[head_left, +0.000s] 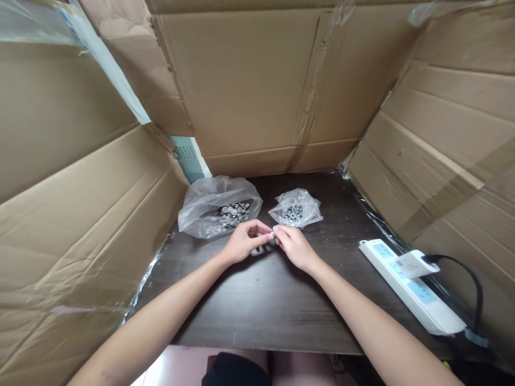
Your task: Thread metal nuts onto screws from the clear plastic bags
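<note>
My left hand (244, 242) and my right hand (296, 249) meet above the dark tabletop, thumbs and fingers pinched together. Between their fingertips is a small shiny metal piece (273, 233), mostly covered, so its exact kind cannot be made out. Just beyond my left hand lies a large clear plastic bag (201, 206), its mouth open, with many round, silvery metal pieces (235, 210) inside. Behind my right hand sits a smaller clear zip bag (314, 210) holding small screw-like metal parts (293, 213).
Cardboard walls (249, 80) enclose the dark wooden table (257, 305) at the back and both sides. At the right lies a white power strip (426, 305) with a white adapter (414, 264) plugged in and a black cable (478, 289) curving off it.
</note>
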A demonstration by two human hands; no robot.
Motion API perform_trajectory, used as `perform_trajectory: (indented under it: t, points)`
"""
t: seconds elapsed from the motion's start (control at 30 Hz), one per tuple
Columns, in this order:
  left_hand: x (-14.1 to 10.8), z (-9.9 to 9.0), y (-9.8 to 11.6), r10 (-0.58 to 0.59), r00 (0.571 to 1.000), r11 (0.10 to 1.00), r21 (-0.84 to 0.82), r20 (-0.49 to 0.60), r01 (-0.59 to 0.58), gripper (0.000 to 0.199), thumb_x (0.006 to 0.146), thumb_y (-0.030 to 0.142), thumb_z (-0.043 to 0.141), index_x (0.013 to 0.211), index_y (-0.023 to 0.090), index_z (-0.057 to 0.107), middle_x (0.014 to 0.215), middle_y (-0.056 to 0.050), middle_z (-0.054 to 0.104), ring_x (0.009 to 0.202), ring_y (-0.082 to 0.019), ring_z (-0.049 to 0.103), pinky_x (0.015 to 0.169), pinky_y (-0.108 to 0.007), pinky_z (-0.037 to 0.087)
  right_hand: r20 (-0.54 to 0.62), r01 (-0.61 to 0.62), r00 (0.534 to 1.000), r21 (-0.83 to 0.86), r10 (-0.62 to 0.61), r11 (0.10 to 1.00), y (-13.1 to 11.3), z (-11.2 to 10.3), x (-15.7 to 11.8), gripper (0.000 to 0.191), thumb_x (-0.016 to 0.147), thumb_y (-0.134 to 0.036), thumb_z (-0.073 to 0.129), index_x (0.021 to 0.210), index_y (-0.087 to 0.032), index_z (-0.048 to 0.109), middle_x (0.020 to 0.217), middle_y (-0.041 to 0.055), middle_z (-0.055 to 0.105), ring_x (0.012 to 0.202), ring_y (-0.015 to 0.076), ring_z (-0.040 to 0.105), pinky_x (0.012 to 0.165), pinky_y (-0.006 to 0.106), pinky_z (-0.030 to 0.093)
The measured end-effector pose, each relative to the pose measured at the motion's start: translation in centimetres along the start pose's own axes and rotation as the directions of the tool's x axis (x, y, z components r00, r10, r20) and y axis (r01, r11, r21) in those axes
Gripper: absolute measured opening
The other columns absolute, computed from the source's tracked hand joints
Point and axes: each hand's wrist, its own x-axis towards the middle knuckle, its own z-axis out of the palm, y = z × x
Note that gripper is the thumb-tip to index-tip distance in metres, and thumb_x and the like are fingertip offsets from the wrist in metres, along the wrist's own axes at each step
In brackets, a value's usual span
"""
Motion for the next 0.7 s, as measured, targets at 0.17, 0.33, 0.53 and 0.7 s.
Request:
perform_trajectory:
  t: [0.17,0.33,0.53,0.7]
  points:
    - [0.0,0.03,-0.06,0.006,1.0,1.0,-0.009,-0.011,-0.006,0.037,0.077,0.043,0.083,0.091,0.012,0.069,0.085,-0.008,0.077,0.075,-0.016,0.07,0.069,-0.025,0.052,0.005,-0.004,1.0,0.016,0.004,1.0,0.11,-0.05,-0.02,0.036,0.094,-0.041,0.041,0.064,-0.022,0.046,0.056,-0.0028,0.044,0.056,0.0144,0.042,0.057,0.028,0.031]
    - [-0.07,0.01,-0.23,0.009,1.0,1.0,-0.01,-0.004,-0.009,0.037,0.077,0.042,0.083,0.092,0.011,0.068,0.085,-0.009,0.077,0.074,-0.015,0.07,0.068,-0.025,0.053,0.009,0.003,1.0,-0.007,-0.003,1.0,0.18,0.04,0.01,0.035,0.093,-0.04,0.042,0.063,-0.022,0.046,0.056,-0.0027,0.044,0.055,0.014,0.041,0.056,0.028,0.03]
    - [-0.13,0.05,-0.32,0.049,0.999,0.998,0.039,-0.006,-0.049,0.035,0.079,0.041,0.082,0.091,0.012,0.068,0.081,-0.006,0.074,0.067,-0.012,0.065,0.063,-0.023,0.05,0.015,0.011,1.0,-0.026,-0.01,1.0,0.07,0.02,-0.03,0.042,0.096,-0.045,0.041,0.061,-0.022,0.045,0.055,-0.0023,0.043,0.055,0.014,0.04,0.057,0.029,0.03]
    - [0.03,-0.07,-0.29,0.038,0.999,0.999,0.033,-0.021,-0.037,0.034,0.078,0.04,0.082,0.092,0.012,0.069,0.083,-0.006,0.074,0.071,-0.013,0.067,0.065,-0.023,0.051,-0.001,-0.001,1.0,0.008,0.001,1.0,-0.03,-0.18,0.0,0.04,0.096,-0.046,0.04,0.065,-0.022,0.046,0.059,-0.0021,0.046,0.059,0.0149,0.044,0.06,0.029,0.033]
